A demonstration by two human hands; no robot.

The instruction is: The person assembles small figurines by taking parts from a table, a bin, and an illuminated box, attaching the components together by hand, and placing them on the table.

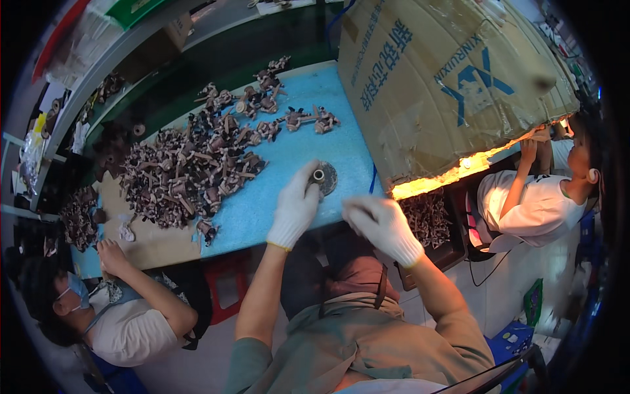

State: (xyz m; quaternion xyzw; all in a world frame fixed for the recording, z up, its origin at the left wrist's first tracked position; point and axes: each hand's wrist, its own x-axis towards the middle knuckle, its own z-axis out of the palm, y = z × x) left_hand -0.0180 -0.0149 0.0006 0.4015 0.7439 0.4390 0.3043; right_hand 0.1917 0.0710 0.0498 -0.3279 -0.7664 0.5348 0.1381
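Observation:
My left hand (pixel 294 205), in a white knitted glove, rests at the near edge of the blue tabletop (pixel 328 98). Its thumb and forefinger close around a small ring-shaped piece (pixel 319 175) with a pale rim and dark hole. Beneath that piece lies a dark, speckled round disc (pixel 329 183). To the right of the disc, my right hand (pixel 384 228), gloved the same way, is raised over the table's front edge. Its fingertips are smeared by motion, so whether they hold anything is unclear. A large heap of small brown-and-beige figurines (pixel 190 164) covers the table's left part.
A big cardboard box (pixel 453 85) stands at the right, its lower edge lit orange. Below it a dark tray holds more figurines (pixel 428 220). One co-worker (pixel 131 308) sits at the left, another (pixel 531 197) at the right. A red stool (pixel 226 289) stands under the table.

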